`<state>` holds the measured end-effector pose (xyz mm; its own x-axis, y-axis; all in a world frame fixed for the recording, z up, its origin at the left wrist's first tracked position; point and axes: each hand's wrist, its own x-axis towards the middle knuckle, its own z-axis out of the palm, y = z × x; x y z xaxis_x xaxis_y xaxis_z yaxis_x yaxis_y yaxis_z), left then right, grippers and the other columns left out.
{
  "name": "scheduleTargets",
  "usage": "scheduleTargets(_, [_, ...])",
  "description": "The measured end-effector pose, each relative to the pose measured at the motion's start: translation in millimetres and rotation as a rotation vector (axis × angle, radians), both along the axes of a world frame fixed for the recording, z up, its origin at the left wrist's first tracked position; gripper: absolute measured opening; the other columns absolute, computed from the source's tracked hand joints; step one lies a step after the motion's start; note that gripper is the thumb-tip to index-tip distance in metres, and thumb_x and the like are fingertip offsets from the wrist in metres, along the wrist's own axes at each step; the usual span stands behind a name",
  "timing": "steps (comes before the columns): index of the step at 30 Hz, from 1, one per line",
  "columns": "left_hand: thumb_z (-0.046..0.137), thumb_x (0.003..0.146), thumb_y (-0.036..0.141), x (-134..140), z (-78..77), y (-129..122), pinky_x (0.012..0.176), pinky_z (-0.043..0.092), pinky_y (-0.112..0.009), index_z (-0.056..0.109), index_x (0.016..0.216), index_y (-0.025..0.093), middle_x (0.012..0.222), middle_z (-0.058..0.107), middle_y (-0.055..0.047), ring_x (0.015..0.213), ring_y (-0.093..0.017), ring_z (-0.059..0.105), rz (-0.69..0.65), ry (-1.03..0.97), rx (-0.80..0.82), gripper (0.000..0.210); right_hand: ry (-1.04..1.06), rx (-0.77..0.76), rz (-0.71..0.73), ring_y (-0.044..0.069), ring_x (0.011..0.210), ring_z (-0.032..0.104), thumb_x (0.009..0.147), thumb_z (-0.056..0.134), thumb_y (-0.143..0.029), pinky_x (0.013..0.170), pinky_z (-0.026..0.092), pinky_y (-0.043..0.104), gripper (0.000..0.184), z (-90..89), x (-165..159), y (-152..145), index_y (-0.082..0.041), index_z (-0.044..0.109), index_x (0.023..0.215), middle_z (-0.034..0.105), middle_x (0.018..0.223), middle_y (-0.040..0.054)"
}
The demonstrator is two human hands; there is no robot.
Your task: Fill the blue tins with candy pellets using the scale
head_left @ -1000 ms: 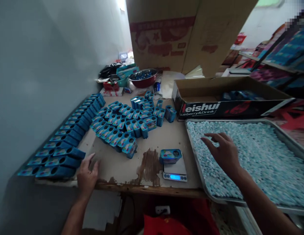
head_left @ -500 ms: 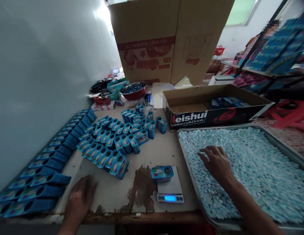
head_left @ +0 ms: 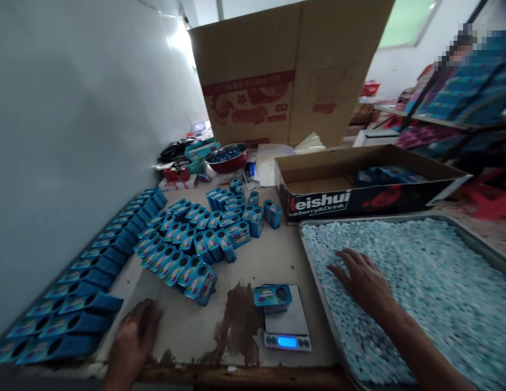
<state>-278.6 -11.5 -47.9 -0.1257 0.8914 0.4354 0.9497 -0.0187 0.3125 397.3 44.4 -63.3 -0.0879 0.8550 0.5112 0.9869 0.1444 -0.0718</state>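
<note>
My right hand [head_left: 362,283] rests low over the metal tray [head_left: 318,279] of small pale-blue pieces [head_left: 424,282], its fingers apart and the tips at the pieces. Whether any piece is under the palm is hidden. My left hand [head_left: 132,336] is by the table's front edge, smeared by motion, so its grip does not show. Between the hands, a small digital scale [head_left: 286,323] with a lit blue display carries a blue box [head_left: 273,297] with a dark round window. Left of it stand rows of similar blue boxes [head_left: 175,266].
Another line of blue boxes [head_left: 101,263] runs along the wall. Behind the tray sits an open black-sided carton [head_left: 318,203] with blue packs inside. A red bowl [head_left: 227,160] of small blue items and a tall cardboard sheet [head_left: 293,76] stand at the back.
The view has shifted, so the whole scene sits slightly lower and to the right. My right hand stays over the tray, its fingers lying flatter. The box remains on the scale.
</note>
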Motion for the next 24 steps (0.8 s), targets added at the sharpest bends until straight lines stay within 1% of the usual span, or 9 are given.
scheduleTargets(3, [0.046,0.107,0.090,-2,-3.7,4,0.116,0.065,-0.059,0.078,0.129,0.020,0.134,0.084,-0.020,0.127,-0.044,0.081,-0.010,-0.017,-0.018,0.080,0.025,-0.015,0.038,0.040,0.138,0.072,0.121,0.052,-0.044,0.106,0.061,0.055,0.038,-4.6,-9,1,-0.021,0.074,0.142,0.077,0.147,0.0196])
scheduleTargets(7, [0.045,0.106,0.091,-1,-1.0,2,0.119,0.063,-0.059,0.081,0.125,0.021,0.134,0.084,-0.019,0.128,-0.043,0.080,-0.010,-0.031,-0.037,0.081,-0.002,-0.027,0.077,0.038,0.147,0.068,0.120,0.054,-0.037,0.115,0.057,0.055,0.032,-9.2,-15,0,-0.023,0.075,0.140,0.077,0.151,0.0162])
scheduleTargets(10, [0.047,0.106,0.091,1,1.2,1,0.123,0.062,-0.059,0.082,0.125,0.020,0.134,0.083,-0.019,0.130,-0.043,0.079,-0.013,-0.047,-0.040,0.081,-0.031,-0.053,0.075,0.038,0.139,0.070,0.118,0.058,-0.032,0.112,0.056,0.054,0.027,-2.6,-19,0,-0.022,0.075,0.136,0.079,0.143,0.0148])
scheduleTargets(14, [0.046,0.104,0.095,3,1.7,1,0.123,0.061,-0.060,0.083,0.123,0.020,0.134,0.083,-0.019,0.131,-0.043,0.079,-0.012,-0.060,-0.044,0.085,-0.105,-0.116,0.042,0.037,0.117,0.072,0.117,0.062,-0.028,0.097,0.055,0.050,0.018,13.3,-24,-2,-0.021,0.075,0.126,0.080,0.127,0.0133])
scheduleTargets(17, [0.045,0.103,0.096,6,2.8,1,0.123,0.060,-0.061,0.083,0.121,0.019,0.134,0.083,-0.021,0.130,-0.044,0.078,0.004,-0.060,-0.038,0.088,-0.134,-0.160,0.016,0.035,0.108,0.069,0.117,0.062,-0.028,0.090,0.051,0.046,0.014,19.2,-24,-3,-0.021,0.074,0.117,0.078,0.119,0.0128])
scheduleTargets(21, [0.049,0.105,0.088,11,6.2,-1,0.122,0.060,-0.058,0.082,0.119,0.020,0.132,0.083,-0.019,0.128,-0.042,0.078,0.010,-0.058,-0.051,0.078,-0.124,-0.195,0.020,0.034,0.106,0.068,0.118,0.059,-0.029,0.090,0.050,0.044,0.017,19.4,-22,-4,-0.022,0.071,0.109,0.075,0.111,0.0119])
scheduleTargets(24, [0.053,0.106,0.080,16,8.6,-2,0.122,0.060,-0.057,0.082,0.118,0.021,0.131,0.084,-0.019,0.128,-0.041,0.078,0.011,-0.056,-0.043,0.066,-0.118,-0.202,0.009,0.034,0.106,0.069,0.118,0.056,-0.031,0.090,0.051,0.044,0.019,19.1,-20,-4,-0.023,0.071,0.110,0.075,0.110,0.0126])
